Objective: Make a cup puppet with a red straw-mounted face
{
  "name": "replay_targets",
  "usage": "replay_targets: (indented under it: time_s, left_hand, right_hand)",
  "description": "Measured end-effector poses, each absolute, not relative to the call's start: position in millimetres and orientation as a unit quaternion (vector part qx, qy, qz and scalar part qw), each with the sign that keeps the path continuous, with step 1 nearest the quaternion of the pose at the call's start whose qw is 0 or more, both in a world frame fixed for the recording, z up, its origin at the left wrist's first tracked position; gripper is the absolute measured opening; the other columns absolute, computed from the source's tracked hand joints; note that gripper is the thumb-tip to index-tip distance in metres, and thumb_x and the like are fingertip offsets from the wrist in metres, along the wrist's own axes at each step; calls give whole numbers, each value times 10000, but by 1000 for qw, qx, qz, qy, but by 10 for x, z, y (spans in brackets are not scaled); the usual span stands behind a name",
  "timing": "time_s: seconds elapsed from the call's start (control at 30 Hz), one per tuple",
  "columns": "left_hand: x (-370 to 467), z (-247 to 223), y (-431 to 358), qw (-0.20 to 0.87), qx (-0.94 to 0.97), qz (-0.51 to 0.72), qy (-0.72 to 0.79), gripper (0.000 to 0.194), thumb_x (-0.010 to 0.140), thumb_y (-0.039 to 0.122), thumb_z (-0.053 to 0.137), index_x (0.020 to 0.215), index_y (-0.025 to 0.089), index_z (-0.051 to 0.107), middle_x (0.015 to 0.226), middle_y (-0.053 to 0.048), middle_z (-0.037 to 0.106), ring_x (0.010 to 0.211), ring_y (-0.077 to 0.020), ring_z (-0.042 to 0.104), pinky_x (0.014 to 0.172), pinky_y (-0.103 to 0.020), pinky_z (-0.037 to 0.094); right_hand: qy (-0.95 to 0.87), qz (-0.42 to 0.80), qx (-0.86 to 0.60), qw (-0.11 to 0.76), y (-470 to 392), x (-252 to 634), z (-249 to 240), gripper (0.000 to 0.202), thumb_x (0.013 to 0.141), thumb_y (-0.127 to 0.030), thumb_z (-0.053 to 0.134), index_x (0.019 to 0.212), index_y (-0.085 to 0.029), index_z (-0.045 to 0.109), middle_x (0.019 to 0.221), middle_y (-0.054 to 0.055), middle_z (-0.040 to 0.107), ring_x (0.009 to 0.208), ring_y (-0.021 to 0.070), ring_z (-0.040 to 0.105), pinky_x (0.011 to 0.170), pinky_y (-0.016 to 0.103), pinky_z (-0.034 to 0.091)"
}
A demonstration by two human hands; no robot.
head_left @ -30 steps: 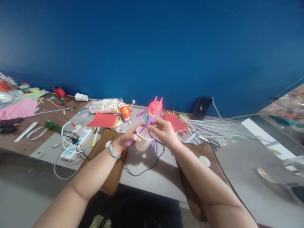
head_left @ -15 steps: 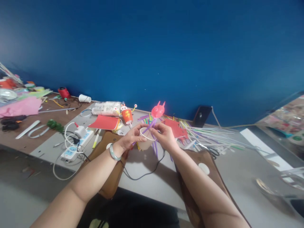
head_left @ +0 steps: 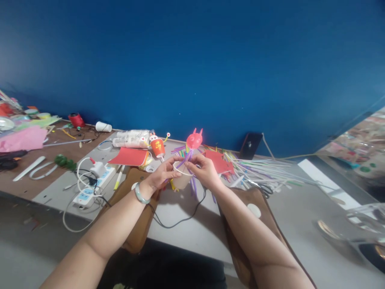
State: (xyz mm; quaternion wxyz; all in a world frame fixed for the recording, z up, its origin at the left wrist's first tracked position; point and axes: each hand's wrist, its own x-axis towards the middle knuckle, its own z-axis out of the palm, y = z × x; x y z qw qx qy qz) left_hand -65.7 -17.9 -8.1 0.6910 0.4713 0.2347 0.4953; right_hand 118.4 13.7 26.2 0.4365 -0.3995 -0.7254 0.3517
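Observation:
A plain paper cup (head_left: 182, 182) is held over the table with its mouth up, and my left hand (head_left: 161, 176) pinches its rim from the left. My right hand (head_left: 205, 170) is closed at the cup's right rim, with its fingertips on a purple pipe cleaner (head_left: 189, 154) that crosses the cup's mouth. Just above these fingers is a glossy pink head-like shape (head_left: 194, 139) with two pointed ears; whether it joins the pipe cleaner I cannot tell. Left of my hands stands a red cup figure (head_left: 157, 147) with a white rabbit head and yellow arms.
Loose pipe cleaners (head_left: 255, 170) and scissors (head_left: 264, 190) lie to the right, before a dark phone (head_left: 250, 145) against the wall. At left are stacked cups (head_left: 130, 139), red sheets (head_left: 128, 156) and a power strip (head_left: 96, 186). A dark cable (head_left: 177, 225) loops below my hands.
The whole view has shifted slightly, so the scene sits a little further left. Both hands keep their hold at the cup, which appears slightly lower.

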Motion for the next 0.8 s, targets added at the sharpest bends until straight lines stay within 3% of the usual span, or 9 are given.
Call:
replay_targets:
  time_s: [0.17,0.3,0.5,0.6,0.7,0.8]
  left_hand:
    - [-644,-43,-180,665,478,521,240,604,748,256,773,1273,184,483,883,-62,730,719,-214,717,644,-295,542]
    - [-646,-36,-186,653,491,530,228,576,781,243,717,1302,179,479,939,-80,728,776,-229,722,723,-334,548]
    - [-612,-33,-256,619,502,528,293,570,834,223,597,1379,224,427,1132,-91,681,794,-195,694,744,-338,546]
    - [-550,-13,-285,575,529,538,317,656,794,200,599,1418,251,401,1320,-108,598,976,-230,674,823,-356,544]
    - [-504,41,-214,477,542,578,380,639,815,230,580,1430,222,405,1408,-119,530,1262,-261,546,1022,-374,463]
    - [-570,134,11,311,545,530,571,466,890,337,535,1317,155,497,1295,-157,587,1174,-259,602,965,-376,492]
  right_hand:
    - [-754,385,-363,390,171,1243,319,532,681,-521,806,1071,-185,673,1062,97,713,950,229,656,844,370,513]
    - [-785,389,-354,327,139,1252,336,790,624,-402,861,1329,-200,564,1194,98,682,908,204,650,791,333,524]
    - [-794,327,-394,328,141,1183,228,727,673,-328,787,1355,-198,570,1034,54,713,739,168,613,689,313,517]
    - [-785,308,-404,354,190,1181,174,686,673,-320,762,1325,-184,595,1037,66,711,777,184,627,725,331,525]
    - [-767,316,-416,373,242,1211,168,686,674,-334,748,1320,-165,589,996,65,713,761,188,634,729,342,532]
    - [-739,327,-424,409,292,1246,178,698,670,-355,751,1314,-148,579,1044,89,712,795,205,648,740,352,538]
